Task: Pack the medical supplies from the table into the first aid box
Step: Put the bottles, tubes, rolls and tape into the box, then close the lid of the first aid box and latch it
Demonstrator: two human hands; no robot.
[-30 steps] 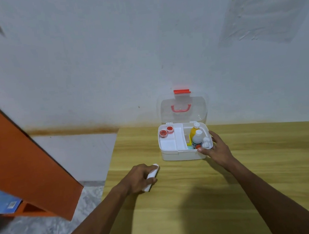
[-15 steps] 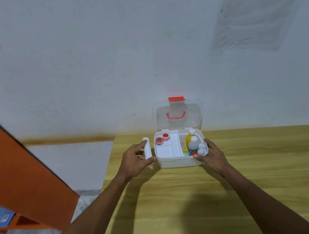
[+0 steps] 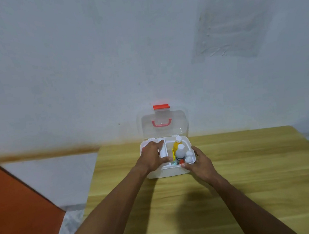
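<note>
Two hands on the box (image 3: 167,172) (lid (image 3: 164,123) up): my left hand (image 3: 152,158) grips a white tube (image 3: 160,140) over its left side, and my right hand (image 3: 198,161) clasps its right corner.

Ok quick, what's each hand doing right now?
Left hand: holding a white tube over the first aid box.
Right hand: gripping the box's right front corner.

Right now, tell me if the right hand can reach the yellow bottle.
Probably yes: the lid stands open, the right hand holds the box's right corner, and only the white bottle stands before the yellow bottle.
</note>
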